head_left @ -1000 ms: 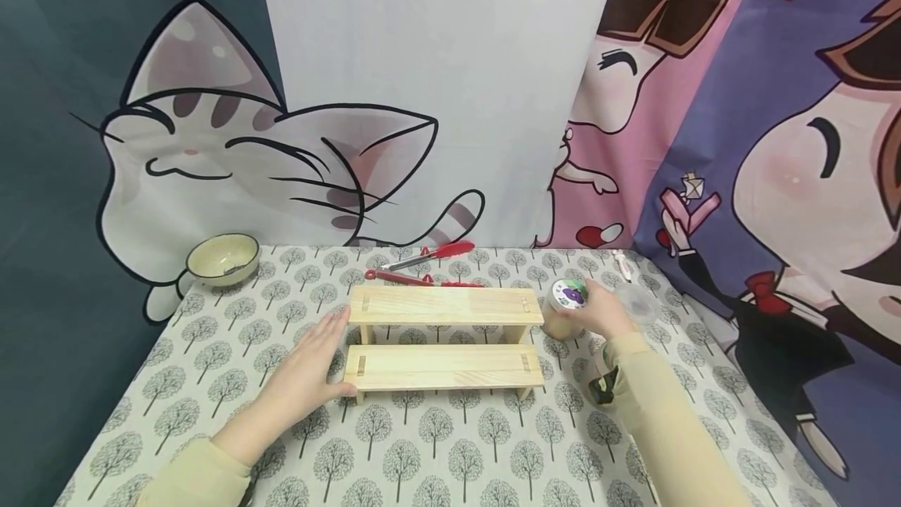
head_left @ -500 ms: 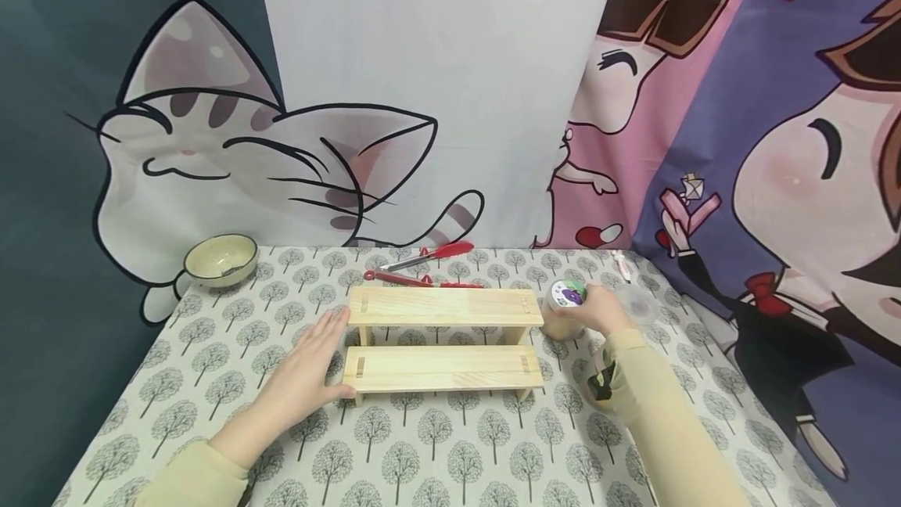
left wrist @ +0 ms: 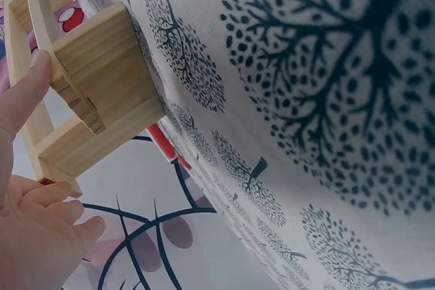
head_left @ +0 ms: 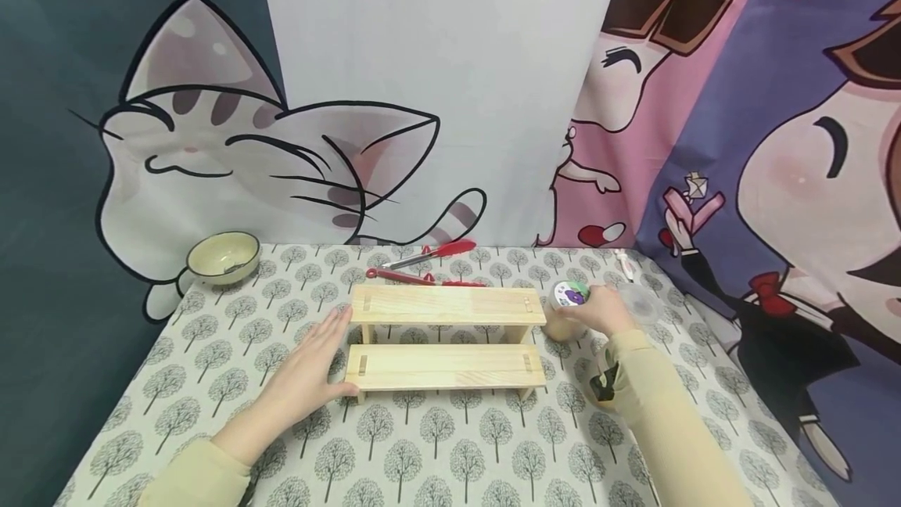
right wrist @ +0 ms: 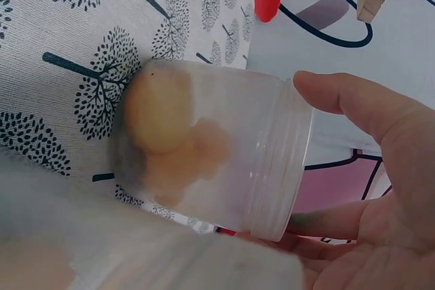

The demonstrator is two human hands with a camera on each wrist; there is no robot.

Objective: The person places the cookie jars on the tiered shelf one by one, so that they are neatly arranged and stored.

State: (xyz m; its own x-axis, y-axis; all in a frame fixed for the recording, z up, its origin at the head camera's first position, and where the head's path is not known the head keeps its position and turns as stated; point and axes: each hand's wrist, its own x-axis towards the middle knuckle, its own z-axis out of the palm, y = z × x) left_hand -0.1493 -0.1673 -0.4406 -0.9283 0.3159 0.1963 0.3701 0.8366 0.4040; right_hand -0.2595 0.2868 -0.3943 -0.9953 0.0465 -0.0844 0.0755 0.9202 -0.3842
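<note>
A two-step pale wooden rack [head_left: 446,367] stands in the middle of the patterned cloth in the head view. My left hand [head_left: 307,372] rests against its left side, thumb at the lower step and straight fingers at the upper one. The left wrist view has the rack's end [left wrist: 109,66] close to that thumb. To the right of the rack, my right hand [head_left: 601,310] grips the top of a translucent jar [right wrist: 204,147] by its lid, thumb on one side and fingers on the other. Rounded yellow-orange pieces show inside the jar. Its printed lid [head_left: 568,295] faces up.
Beside my right forearm is a second jar [head_left: 603,386] with a dark label, partly hidden by the sleeve. A clear round lid [head_left: 639,303] lies behind my right wrist. Red-handled tongs [head_left: 422,266] lie behind the rack; a cream bowl [head_left: 224,258] sits far left.
</note>
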